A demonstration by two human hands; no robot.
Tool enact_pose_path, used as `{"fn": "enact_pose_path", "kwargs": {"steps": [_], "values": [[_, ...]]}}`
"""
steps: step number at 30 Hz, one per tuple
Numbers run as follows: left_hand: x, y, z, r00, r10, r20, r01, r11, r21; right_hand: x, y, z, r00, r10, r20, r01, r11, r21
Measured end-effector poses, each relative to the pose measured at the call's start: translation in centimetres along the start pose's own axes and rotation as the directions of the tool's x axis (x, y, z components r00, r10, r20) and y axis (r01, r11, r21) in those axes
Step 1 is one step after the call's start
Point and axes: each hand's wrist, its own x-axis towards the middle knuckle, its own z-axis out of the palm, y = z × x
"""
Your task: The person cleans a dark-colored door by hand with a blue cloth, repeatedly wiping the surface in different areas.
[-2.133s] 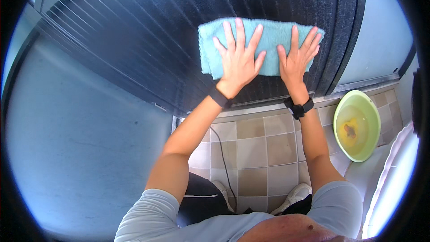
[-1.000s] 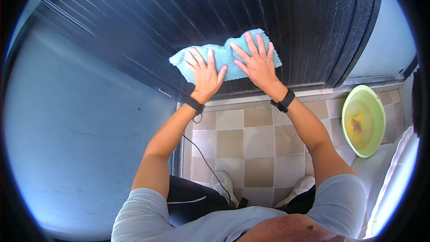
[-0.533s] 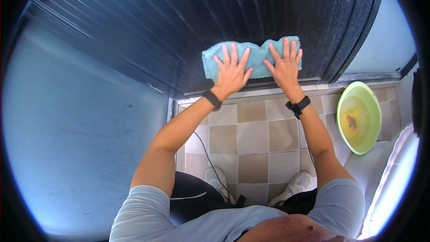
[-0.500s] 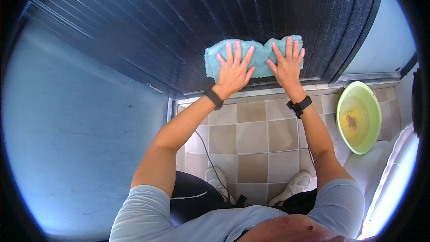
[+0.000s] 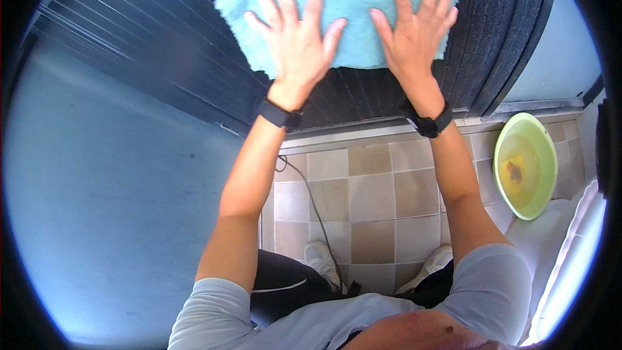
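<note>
A light teal cleaning cloth [image 5: 359,19] is spread wide against a dark ribbed door panel [image 5: 175,45]. My left hand [image 5: 295,39] lies flat on the cloth's left part, fingers spread. On its right part my right hand [image 5: 414,32] presses flat as well, fingers apart and pointing up. Neither hand grips the cloth; both palms rest on top of it. Each wrist wears a black band. The cloth's lower edge hangs a little above the panel's bottom rail.
On the right of the tiled floor [image 5: 372,198] stands a light green basin [image 5: 551,168] of water, with something yellow and orange in it. A blue-grey wall [image 5: 110,207] is at my left. A thin dark cable [image 5: 315,210] runs across the tiles by my shoes.
Both hands have moved up the panel with the cloth, which was bunched near the bottom rail and now lies spread out wider and flatter. My arms reach farther.
</note>
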Motion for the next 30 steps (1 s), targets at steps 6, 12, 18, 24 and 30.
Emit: {"fn": "enact_pose_path", "kwargs": {"steps": [6,12,18,24,30], "values": [[-2.5,-6.0,-1.4,0.994,-0.079,-0.078,0.077,0.997,-0.027,1.4,-6.7,0.4,0.971,-0.046,0.236,0.021,0.994,0.107],[-9.0,-7.7,-0.9,0.990,-0.122,0.076,0.126,0.991,-0.045,-3.5,-9.0,3.1,0.944,-0.223,0.242,0.190,0.970,0.154],[-14.6,-4.8,2.0,0.964,-0.034,0.263,0.034,0.999,0.004,-10.3,-5.5,1.6,0.894,-0.179,0.411,0.122,0.979,0.161],[-14.2,2.0,4.6,0.939,0.042,0.342,-0.014,0.996,-0.084,-14.9,1.6,0.1,0.902,-0.035,0.430,0.014,0.998,0.053],[-9.9,8.0,6.6,0.951,0.097,0.293,-0.053,0.987,-0.155,-13.4,6.5,-1.6,0.950,0.124,0.287,-0.124,0.992,-0.021]]}}
